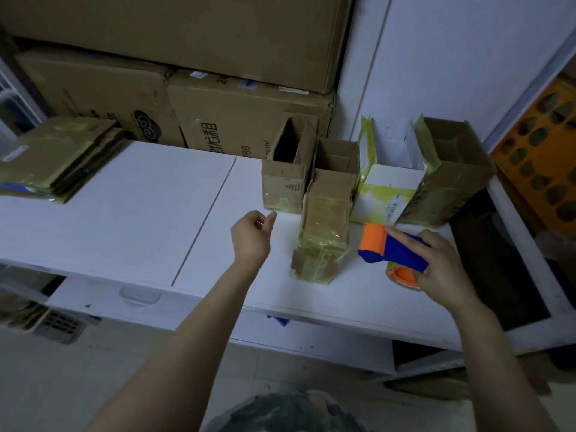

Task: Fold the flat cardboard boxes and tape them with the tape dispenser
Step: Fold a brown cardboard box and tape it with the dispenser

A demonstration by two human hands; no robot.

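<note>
A small taped box [324,226] sits near the front of the white table [124,207], its brown cardboard wrapped in yellowish tape. Everything else is placed from it.

Just to its right, the right hand [442,263] grips the tape dispenser [392,247] with the fingers curled round the blue body and the index finger laid straight along the top. The orange roller end points toward the taped box. Whether the dispenser's roll touches the table cannot be told.

Just to the box's left, the left hand [252,233] hovers above the table with fingers loosely curled, holding nothing and clear of the box.

Directly behind the taped box stands a row of folded boxes with their tops open: a brown one [286,179] behind and left, a second brown one [338,157] straight behind, a white one [392,169] behind and right, and a larger brown one [452,176] beyond that.

Far to the left of the taped box lies the stack of flat cardboard boxes [59,157]. Large cartons [243,120] are piled at the back, and an orange crate [542,157] stands off to the far right.
</note>
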